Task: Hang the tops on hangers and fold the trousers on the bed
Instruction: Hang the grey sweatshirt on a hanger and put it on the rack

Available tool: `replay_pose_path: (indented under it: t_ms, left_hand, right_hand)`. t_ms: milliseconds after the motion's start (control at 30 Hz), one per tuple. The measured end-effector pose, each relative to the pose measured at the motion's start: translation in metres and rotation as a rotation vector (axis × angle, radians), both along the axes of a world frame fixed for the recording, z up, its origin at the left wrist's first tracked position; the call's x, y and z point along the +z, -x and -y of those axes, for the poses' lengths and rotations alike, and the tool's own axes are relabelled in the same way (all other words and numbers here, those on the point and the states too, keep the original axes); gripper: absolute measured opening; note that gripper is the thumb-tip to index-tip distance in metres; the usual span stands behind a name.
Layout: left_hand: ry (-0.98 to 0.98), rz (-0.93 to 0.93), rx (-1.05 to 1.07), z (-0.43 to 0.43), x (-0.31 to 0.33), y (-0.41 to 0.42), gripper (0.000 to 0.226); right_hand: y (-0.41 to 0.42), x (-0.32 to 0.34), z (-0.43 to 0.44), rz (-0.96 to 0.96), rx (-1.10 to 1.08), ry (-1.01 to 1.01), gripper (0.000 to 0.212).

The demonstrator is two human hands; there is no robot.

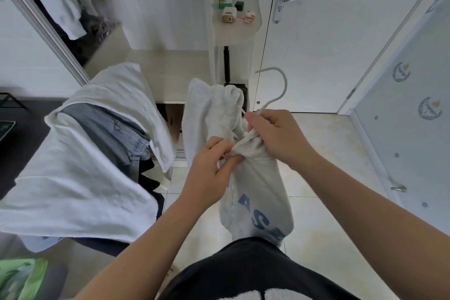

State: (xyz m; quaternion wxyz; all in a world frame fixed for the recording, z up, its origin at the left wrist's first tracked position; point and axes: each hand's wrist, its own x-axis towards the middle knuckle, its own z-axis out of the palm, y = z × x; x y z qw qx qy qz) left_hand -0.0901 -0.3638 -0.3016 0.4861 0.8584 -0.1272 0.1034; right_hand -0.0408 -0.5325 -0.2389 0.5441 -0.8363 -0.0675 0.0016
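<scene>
Head view: the pale grey top with blue letters [258, 192] hangs in front of the person, and its long axis runs down from the two hands toward the body. A second fold of it hangs on the far side of the hands. The right hand [272, 134] is clamped around the neck of the white hanger [277, 85] together with bunched cloth. The hook rises up and away from this hand, toward the door [328, 44]. The left hand [214, 161], just below and to the left, pinches the cloth at the same bunch, and the two hands almost touch. I judge that the left hand is nearer to the loose cloth, so it should pull the cloth over the hanger. The jeans [114, 131] lie well apart on the left, between white cloths.
</scene>
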Motion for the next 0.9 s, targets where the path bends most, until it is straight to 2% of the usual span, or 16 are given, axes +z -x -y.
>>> replay_pose_path:
  t_ms: [100,200,333,400,600,700,900]
  left_hand:
    - [0.031,0.059,0.064,-0.006,0.01,-0.002,0.02]
    - [0.05,0.092,0.062,-0.007,0.019,-0.007,0.019]
    - [0.066,0.094,0.005,0.003,0.027,-0.009,0.018]
    - [0.067,0.081,-0.004,0.003,0.025,-0.008,0.019]
    - [0.047,0.035,0.003,-0.002,0.02,-0.01,0.016]
    - [0.038,0.09,0.055,0.001,0.026,-0.013,0.016]
    - [0.05,0.178,0.081,-0.005,0.029,-0.008,0.012]
  right_hand:
    - [-0.012,0.008,0.016,-0.004,0.142,0.22,0.041]
    - [-0.018,0.012,0.024,-0.019,0.255,0.379,0.024]
    - [-0.023,0.005,0.018,-0.122,0.372,0.588,0.035]
    - [-0.026,0.004,0.016,-0.175,0.39,0.6,0.034]
    - [-0.026,-0.004,0.018,-0.385,0.366,0.44,0.026]
    - [-0.03,-0.007,0.012,-0.38,0.459,0.495,0.031]
    - [-0.034,-0.011,0.0,-0.426,0.544,0.56,0.025]
